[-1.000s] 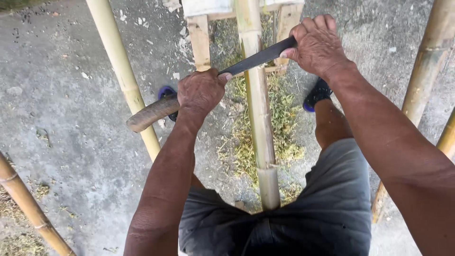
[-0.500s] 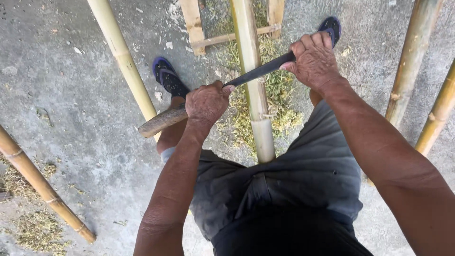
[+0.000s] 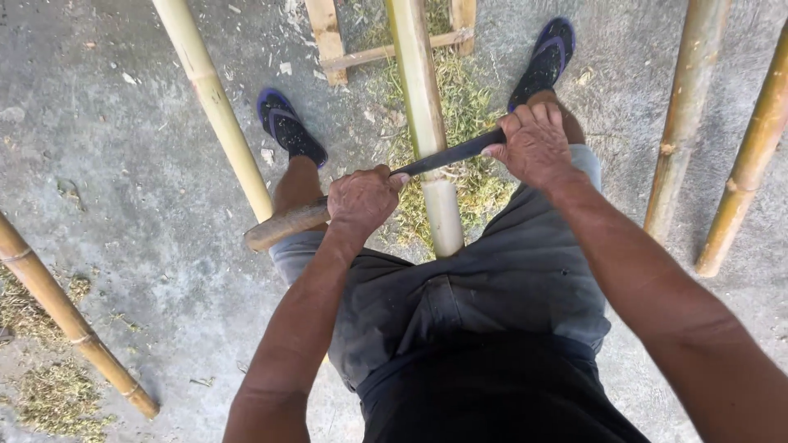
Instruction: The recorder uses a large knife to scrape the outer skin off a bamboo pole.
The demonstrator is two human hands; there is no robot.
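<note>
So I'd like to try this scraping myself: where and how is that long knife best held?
Probably at both ends, as shown: left hand from above around the wooden handle, right hand over the blade's far tip. The knife lies crosswise on the bamboo pole, leaving both ends free.

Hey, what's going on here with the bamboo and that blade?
A person stands astride a bamboo pole and holds a long dark blade across it with both hands. The left hand grips the wooden handle, and the right hand presses on the far end of the blade. Green shavings lie on the concrete floor under the pole, near a wooden frame. More bamboo poles lean around the person, who wears blue sandals.
</note>
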